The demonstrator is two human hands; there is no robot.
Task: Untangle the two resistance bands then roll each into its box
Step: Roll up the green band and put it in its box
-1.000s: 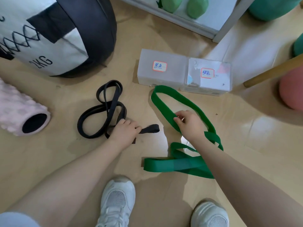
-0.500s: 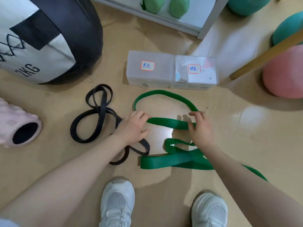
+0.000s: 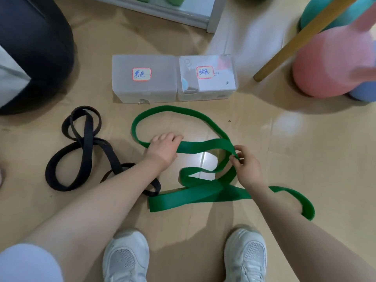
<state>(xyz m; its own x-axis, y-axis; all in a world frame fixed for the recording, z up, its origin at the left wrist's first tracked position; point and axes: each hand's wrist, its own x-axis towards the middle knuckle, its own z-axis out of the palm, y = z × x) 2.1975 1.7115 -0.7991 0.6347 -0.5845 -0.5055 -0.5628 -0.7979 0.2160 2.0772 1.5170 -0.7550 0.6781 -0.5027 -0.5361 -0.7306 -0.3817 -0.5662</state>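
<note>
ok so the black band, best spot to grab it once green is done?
Probably the far small loop of the flat black rubber resistance band, taken from above with the left hand. That loop lies free on the wooden floor, while the near end runs under the left forearm beside the wide green resistance band.

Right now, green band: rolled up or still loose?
Loose. The green band sprawls in open loops on the floor, outside the boxes; the left hand and right hand each grip a strand.
</note>
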